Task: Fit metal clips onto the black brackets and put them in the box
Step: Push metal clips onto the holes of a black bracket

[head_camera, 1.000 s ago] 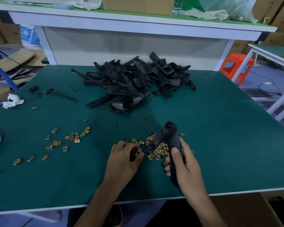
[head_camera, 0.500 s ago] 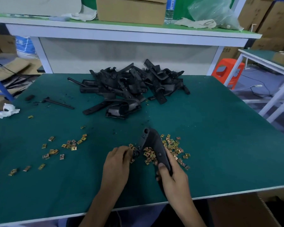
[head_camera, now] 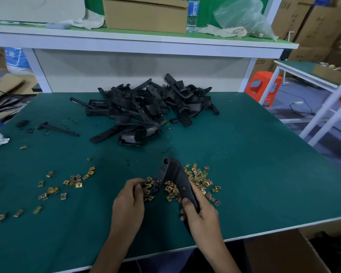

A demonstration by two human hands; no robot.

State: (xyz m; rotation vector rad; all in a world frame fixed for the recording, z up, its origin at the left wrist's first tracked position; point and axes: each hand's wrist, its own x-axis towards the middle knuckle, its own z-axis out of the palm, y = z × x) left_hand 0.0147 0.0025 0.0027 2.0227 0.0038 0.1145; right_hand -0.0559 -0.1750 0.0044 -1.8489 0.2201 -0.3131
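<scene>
Closest in, down past the table edge below the right wrist, there's a brown cardboard box (head_camera: 280, 253) with its flap open. Right hand (head_camera: 200, 217) has its fingers wrapped tight round one leg of a black V-shaped bracket (head_camera: 176, 174), thumb on top, and the bend of the V points away from the fingertips. Left hand (head_camera: 129, 200) is curled in with the tips bunched right at the end of the bracket's other leg. Honestly can't tell if there's a clip pinched in there or not. A heap of little brass-coloured metal clips (head_camera: 199, 180) sits on the green table (head_camera: 264, 174) just beyond the right fingers and between the two hands, some of it under the bracket. Well off to the left of the left fingers there's a looser scatter of clips (head_camera: 73, 182). Further out, straight ahead of both hands, is the big pile of black brackets (head_camera: 146, 109), with a thin black rod (head_camera: 57, 129) lying to its left. Way at the back, a white shelf carries another cardboard carton (head_camera: 146, 14), a water bottle (head_camera: 192, 14) and a clear plastic bag (head_camera: 242, 18) — and an orange stool (head_camera: 264, 87) stands off to the far right.
</scene>
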